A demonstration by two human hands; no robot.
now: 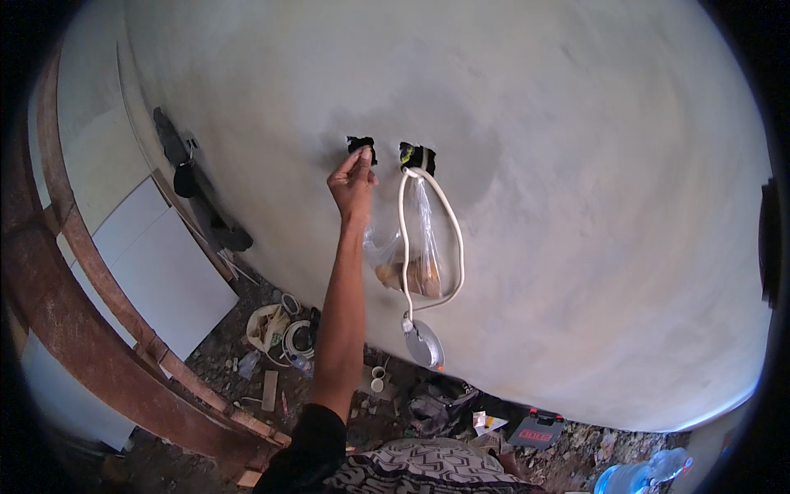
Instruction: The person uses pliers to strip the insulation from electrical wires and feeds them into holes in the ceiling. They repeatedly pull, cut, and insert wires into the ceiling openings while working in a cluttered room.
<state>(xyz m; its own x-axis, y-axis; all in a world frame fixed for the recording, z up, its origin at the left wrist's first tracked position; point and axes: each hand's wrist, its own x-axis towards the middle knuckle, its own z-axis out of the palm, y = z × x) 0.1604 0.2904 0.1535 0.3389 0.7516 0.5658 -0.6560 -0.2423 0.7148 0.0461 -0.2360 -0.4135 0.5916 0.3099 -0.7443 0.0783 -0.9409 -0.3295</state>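
My left hand (pixel 354 181) is raised to the plastered wall (pixel 559 206), its fingers pinched together at a dark square hole (pixel 359 143). Whatever the fingertips hold, if anything, is too small to tell. Just right of it is a second hole (pixel 428 158) with a yellow-green bit inside. A thick white cable (pixel 459 239) comes out of this hole and hangs in a loop. At the cable's lower end hangs a round grey disc (pixel 425 344). Behind the loop, a clear plastic bag (pixel 424 222) with something brown in it hangs against the wall. My right hand is out of view.
Brown beams (pixel 123 305) curve along the left, beside white panels (pixel 164 255). On the rubble-strewn floor lie a sack (pixel 265 326), coiled white cable (pixel 298 336), a white cup (pixel 378 373), a dark bag (pixel 436 407), a tool case (pixel 536 430) and a large clear bottle (pixel 629 477).
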